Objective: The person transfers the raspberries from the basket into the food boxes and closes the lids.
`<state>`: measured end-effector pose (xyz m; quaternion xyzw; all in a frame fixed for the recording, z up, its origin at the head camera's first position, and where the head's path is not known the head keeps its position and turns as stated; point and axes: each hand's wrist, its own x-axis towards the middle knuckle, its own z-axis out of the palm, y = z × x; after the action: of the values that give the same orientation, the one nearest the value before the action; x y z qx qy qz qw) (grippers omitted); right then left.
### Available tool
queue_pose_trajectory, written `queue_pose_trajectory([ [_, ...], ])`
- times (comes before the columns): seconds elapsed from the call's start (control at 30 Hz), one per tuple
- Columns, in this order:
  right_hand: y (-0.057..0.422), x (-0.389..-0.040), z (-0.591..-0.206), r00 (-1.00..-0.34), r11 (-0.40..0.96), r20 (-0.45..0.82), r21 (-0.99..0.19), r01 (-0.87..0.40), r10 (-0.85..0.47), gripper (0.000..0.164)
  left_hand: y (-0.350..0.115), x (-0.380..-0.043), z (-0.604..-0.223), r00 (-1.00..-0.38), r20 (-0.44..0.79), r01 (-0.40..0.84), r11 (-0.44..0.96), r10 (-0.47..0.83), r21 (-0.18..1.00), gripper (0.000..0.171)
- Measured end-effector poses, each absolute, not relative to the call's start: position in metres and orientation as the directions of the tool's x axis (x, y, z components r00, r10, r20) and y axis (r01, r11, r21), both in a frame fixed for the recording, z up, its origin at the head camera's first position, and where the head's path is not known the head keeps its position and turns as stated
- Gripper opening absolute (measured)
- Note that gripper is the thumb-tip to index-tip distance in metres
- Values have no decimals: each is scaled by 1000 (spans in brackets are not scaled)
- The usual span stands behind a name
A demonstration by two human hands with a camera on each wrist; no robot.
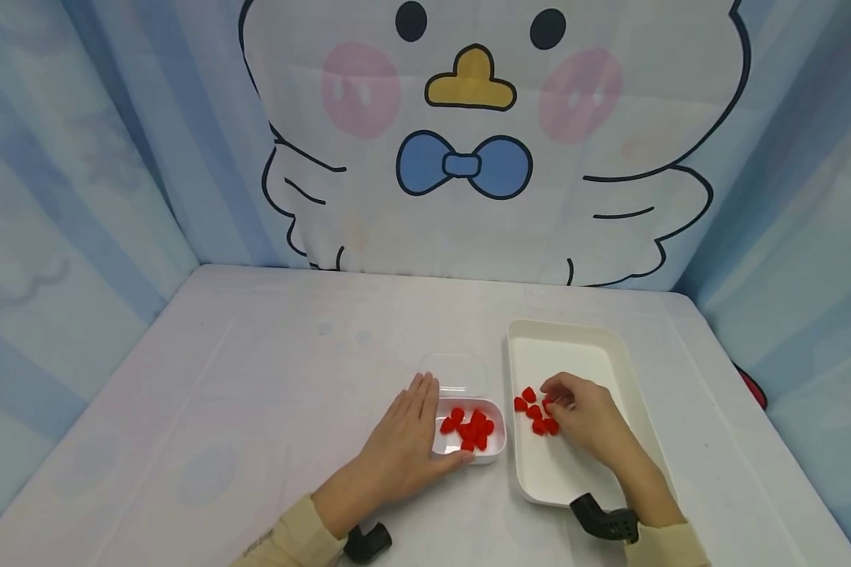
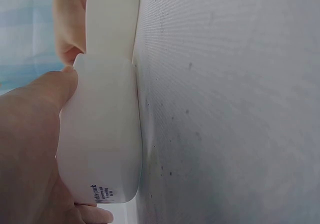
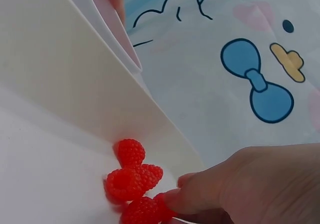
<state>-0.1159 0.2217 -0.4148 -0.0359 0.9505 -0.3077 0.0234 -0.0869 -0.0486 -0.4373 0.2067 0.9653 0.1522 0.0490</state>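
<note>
Raspberries point(image 1: 534, 412), bright red, sit in a small cluster on the left side of a shallow white tray point(image 1: 574, 350), which stands on the right of the table point(image 1: 291, 354). The right hand point(image 1: 592, 413) reaches over the tray from the near right, its thumb and forefinger nearly closed, pinching one raspberry point(image 3: 164, 207) at the cluster's edge. That berry is low in the tray, beside the others; whether it is clear of the tray floor I cannot tell.

Just left of the tray stands a small white box point(image 1: 498, 447), with more raspberries heaped loosely inside, mostly toward its right half. A clear lid point(image 1: 454, 372) lies on the far side of the box. The left hand point(image 1: 407, 445) rests against the box's left side, its fingers straight and close together, pointing to the far side, while its thumb stretches right along the near rim; it has no berry. Dark print shows on the box's side wall.

Both arms wear pale tan sleeves point(image 1: 291, 539). Beyond the table hangs a cloth backdrop point(image 1: 461, 236) with a cartoon bird in a blue bow tie.
</note>
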Motion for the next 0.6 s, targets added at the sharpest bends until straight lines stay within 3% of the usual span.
queue_pose_trajectory([
  [0.6, 219, -115, -410, -994, 772, 89, -627, -105, -64, 25, -48, -86, -439, -912, -36, 379, 870, 410, 316, 106],
])
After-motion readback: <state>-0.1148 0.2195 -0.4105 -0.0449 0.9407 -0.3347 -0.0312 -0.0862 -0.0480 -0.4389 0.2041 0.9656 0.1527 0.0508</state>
